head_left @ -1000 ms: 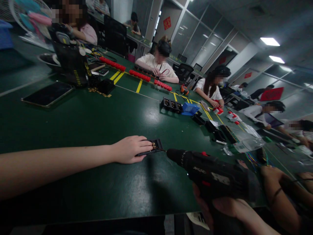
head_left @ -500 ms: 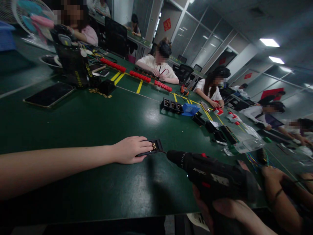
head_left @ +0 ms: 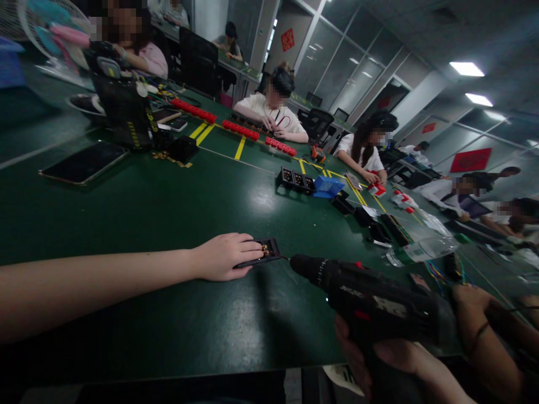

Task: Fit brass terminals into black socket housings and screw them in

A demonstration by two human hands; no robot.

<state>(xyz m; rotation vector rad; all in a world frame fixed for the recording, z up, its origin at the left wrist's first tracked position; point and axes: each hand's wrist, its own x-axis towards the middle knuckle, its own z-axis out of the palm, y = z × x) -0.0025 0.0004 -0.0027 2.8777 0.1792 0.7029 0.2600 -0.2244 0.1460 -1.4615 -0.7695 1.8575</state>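
Observation:
My left hand (head_left: 223,257) rests on the green table (head_left: 168,213), its fingers closed over a small black part with brass terminals (head_left: 267,251), pinning it flat. My right hand (head_left: 379,359) is wrapped round the grip of a black cordless screwdriver (head_left: 370,300) at the lower right. The tool lies almost level, and its bit tip touches the right edge of the black part. Most of my right hand's fingers are hidden behind the tool's body.
A row of black parts (head_left: 295,180) and a blue tray (head_left: 327,187) lie further up the table. A tablet (head_left: 82,161) and a black box (head_left: 124,112) sit at the left, a plastic bottle (head_left: 421,251) at the right. Several people sit working along the far side.
The screwdriver and my right hand have shifted slightly right and down. My left hand and the black part have stayed in place.

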